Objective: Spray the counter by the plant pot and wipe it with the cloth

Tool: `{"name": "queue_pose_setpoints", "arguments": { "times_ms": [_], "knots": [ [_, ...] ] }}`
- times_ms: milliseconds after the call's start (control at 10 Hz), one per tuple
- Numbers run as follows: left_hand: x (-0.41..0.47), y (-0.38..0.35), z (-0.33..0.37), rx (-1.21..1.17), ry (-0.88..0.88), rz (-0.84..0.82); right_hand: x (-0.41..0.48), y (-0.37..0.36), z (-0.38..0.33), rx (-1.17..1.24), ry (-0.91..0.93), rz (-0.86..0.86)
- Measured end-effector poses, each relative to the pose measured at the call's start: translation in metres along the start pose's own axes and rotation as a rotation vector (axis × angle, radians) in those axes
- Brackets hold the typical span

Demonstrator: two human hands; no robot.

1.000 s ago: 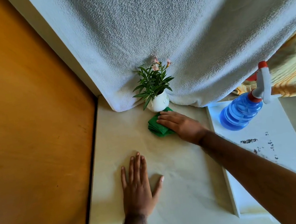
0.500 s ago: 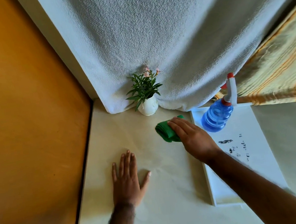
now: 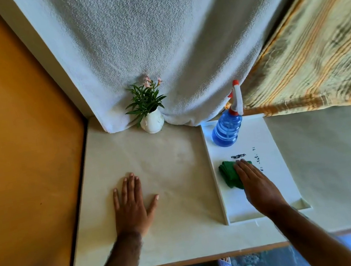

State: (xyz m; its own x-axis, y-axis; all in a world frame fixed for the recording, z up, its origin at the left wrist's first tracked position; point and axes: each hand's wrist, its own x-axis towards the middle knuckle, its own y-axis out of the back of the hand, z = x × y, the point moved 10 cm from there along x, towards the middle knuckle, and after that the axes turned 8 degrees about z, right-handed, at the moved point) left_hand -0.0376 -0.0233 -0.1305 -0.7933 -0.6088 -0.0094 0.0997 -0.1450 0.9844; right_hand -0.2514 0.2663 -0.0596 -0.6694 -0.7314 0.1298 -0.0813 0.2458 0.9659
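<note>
A small white plant pot with green leaves and pink flowers stands at the back of the cream counter. To its right a blue spray bottle with a white and red head stands on a white tray. The folded green cloth lies on that tray, below the bottle. My right hand lies flat over the cloth's right half, fingers together, pressing on it. My left hand rests palm down on the counter, fingers spread, holding nothing.
A white towel hangs down behind the pot, and a striped yellow fabric hangs at the right. An orange panel borders the counter's left side. The counter's front edge is near me, with my feet below.
My right hand has taken the green cloth from the counter in front of the pot rightward and toward me onto the white tray. My left hand stays flat on the counter.
</note>
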Motion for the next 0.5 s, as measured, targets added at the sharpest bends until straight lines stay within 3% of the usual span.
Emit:
{"name": "queue_pose_setpoints", "arguments": {
  "times_ms": [300, 500],
  "knots": [
    [0.000, -0.008, 0.000, -0.002, 0.001, -0.060, -0.026, -0.035, -0.002, -0.117, 0.013, -0.240],
    [0.008, 0.003, 0.004, 0.042, 0.029, -0.162, -0.011, -0.011, -0.016, -0.088, 0.037, -0.219]
  ]
}}
